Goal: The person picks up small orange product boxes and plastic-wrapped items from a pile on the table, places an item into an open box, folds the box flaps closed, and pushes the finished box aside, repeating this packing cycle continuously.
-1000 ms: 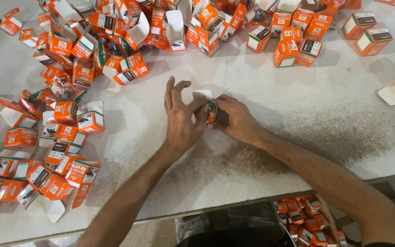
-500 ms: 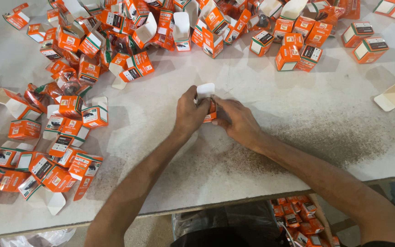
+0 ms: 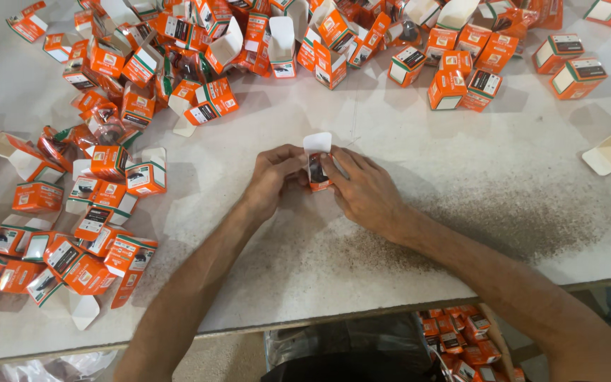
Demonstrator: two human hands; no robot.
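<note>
Pinching now: both hands' fingers (image 3: 298, 164) around orange box (image 3: 317, 172) (left earlier spread).

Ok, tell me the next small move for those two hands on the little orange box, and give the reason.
Probably fold the white top flap down and tuck it in. The left hand and right hand pinch the small orange box between them on the white table, its flap stands upright and open, and something dark seems to sit inside already.
</note>
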